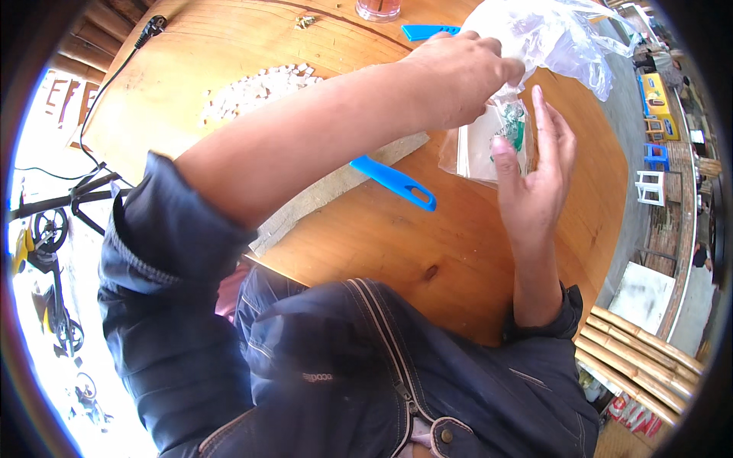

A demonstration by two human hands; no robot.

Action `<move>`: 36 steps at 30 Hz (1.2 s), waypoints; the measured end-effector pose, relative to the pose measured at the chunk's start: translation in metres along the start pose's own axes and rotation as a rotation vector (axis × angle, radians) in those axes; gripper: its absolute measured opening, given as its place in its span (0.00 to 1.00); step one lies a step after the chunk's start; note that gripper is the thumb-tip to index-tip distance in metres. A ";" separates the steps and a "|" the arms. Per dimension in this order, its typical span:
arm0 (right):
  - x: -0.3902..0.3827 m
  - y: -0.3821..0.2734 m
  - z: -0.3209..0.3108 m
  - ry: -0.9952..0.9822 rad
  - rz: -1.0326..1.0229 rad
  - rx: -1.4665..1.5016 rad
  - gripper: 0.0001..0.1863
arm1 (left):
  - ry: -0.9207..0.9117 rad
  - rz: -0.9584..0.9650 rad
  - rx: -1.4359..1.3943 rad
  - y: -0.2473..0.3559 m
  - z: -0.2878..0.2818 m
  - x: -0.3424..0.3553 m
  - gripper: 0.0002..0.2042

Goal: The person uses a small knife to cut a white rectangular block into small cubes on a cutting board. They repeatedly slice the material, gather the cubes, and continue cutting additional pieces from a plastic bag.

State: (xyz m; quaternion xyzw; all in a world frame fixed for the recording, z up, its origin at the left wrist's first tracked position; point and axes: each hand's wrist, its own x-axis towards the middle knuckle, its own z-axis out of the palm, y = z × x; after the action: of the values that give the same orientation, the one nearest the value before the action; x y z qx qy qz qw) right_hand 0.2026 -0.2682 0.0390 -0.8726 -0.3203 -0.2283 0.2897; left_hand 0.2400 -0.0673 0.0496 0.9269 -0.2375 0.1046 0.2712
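A: Head view. Hands?

B: Left hand (462,80) at one o'clock, fingers curled beside the crumpled clear plastic bag (538,34); cannot tell whether they grip it. Right hand (540,179) at two o'clock, thumb wide of straight fingers.

A: Flat clear-plastic packet with green print (475,149)?

B: Two o'clock, between the hands, above the brown wooden table (473,252).

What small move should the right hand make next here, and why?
Probably close the right hand gently on the white packet with green print: that hand is open, its thumb overlapping the packet in view, while the left hand is up by the packet's top and the clear plastic bag, its exact grip hidden.
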 end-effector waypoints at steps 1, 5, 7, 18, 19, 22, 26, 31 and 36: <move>-0.001 -0.001 0.007 0.001 0.000 0.007 0.35 | -0.084 0.026 -0.038 0.000 0.002 0.004 0.19; -0.007 -0.001 0.030 -0.107 0.041 -0.337 0.47 | -0.140 -0.201 -0.120 0.011 0.000 0.023 0.19; -0.007 0.012 0.026 -0.087 0.072 -0.256 0.46 | 0.027 -0.064 -0.116 0.007 0.012 0.025 0.18; 0.005 0.029 -0.037 -0.098 -0.069 -0.133 0.25 | -0.094 -0.219 -0.350 0.042 -0.003 0.002 0.16; 0.002 0.029 -0.037 -0.052 -0.107 -0.121 0.25 | -0.092 -0.249 -0.386 0.046 0.002 -0.003 0.15; -0.016 0.032 -0.034 0.032 -0.239 -0.083 0.24 | -0.093 -0.380 -0.497 0.059 0.016 -0.021 0.13; -0.038 0.026 -0.040 -0.078 -0.250 -0.228 0.23 | -0.052 -0.458 -0.563 0.078 0.026 -0.046 0.11; -0.038 0.013 -0.021 -0.010 0.362 -0.348 0.26 | -0.219 -0.473 -0.608 0.103 0.027 -0.053 0.15; -0.043 0.027 -0.030 -0.322 0.020 -0.611 0.29 | 0.102 -0.435 -0.358 0.069 0.029 -0.038 0.22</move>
State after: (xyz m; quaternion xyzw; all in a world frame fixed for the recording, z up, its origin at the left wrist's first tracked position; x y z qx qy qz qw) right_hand 0.1856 -0.3227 0.0260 -0.9470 -0.2700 -0.1699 -0.0370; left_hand 0.1746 -0.1196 0.0445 0.8869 -0.0338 0.0469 0.4583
